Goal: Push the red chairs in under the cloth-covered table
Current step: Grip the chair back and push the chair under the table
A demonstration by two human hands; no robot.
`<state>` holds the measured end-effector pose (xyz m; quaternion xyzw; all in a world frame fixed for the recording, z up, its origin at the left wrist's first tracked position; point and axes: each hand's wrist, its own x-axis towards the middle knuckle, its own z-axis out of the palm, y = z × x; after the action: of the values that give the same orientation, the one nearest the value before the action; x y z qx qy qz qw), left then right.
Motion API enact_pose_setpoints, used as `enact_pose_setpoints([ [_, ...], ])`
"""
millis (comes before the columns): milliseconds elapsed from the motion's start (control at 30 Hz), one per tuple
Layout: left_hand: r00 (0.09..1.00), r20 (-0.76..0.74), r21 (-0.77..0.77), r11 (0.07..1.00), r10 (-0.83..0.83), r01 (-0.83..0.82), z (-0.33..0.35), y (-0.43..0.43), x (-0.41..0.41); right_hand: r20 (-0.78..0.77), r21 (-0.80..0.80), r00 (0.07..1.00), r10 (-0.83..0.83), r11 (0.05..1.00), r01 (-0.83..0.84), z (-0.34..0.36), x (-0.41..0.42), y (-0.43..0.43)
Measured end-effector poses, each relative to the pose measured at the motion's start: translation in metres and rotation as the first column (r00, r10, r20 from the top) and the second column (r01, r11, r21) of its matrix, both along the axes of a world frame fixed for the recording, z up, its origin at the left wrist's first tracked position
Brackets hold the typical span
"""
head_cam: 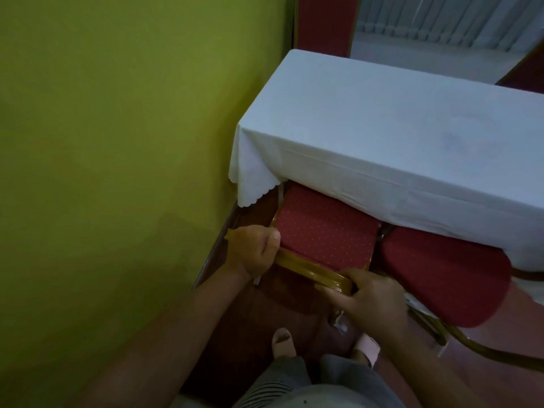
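1. Two red chairs at near side of table (412,119). Left chair (321,231): red fabric w/ small pale dots, glossy gold frame. Right chair (444,275): plain-looking red pad w/ rounded corner, gold curved tubing below.
2. Table covered in white cloth (253,178), smooth on top, scalloped hem, corner drooping in soft folds.
3. Left hand (253,251): fingers curled over left end of gold top rail (312,272), thumb on edge of red fabric. Closed grip on rail.
4. Right hand (371,298): wrapped round right end of same rail, fingers folded over it. Closed grip.
5. Left chair seat partly under cloth hem; far part hidden. Right chair sits just beside it, narrow gap btwn, far part also under cloth.
6. Room: yellow-green wall (117,142) tight on left, table end close to it; left chair near wall. Reddish floor (265,313) open behind chair, where feet in sandals stand. Third red chair back (323,25) beyond far side of table.
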<state>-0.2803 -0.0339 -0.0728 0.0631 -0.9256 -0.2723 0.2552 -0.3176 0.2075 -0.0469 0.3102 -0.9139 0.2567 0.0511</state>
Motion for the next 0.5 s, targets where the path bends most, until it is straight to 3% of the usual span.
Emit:
enact_pose_setpoints([
  [333, 0.997, -0.003, 0.012, 0.997, 0.08, -0.08, -0.003, 0.013, -0.023, -0.227, -0.062, 0.97, 0.088, 0.993, -0.105, -0.013, -0.057, 0.011],
  [500, 0.997, 0.006, -0.012, 0.997, 0.072, -0.072, -0.004, 0.009, -0.037, -0.258, -0.054, 0.961, 0.099, 0.992, -0.117, -0.018, -0.072, 0.01],
])
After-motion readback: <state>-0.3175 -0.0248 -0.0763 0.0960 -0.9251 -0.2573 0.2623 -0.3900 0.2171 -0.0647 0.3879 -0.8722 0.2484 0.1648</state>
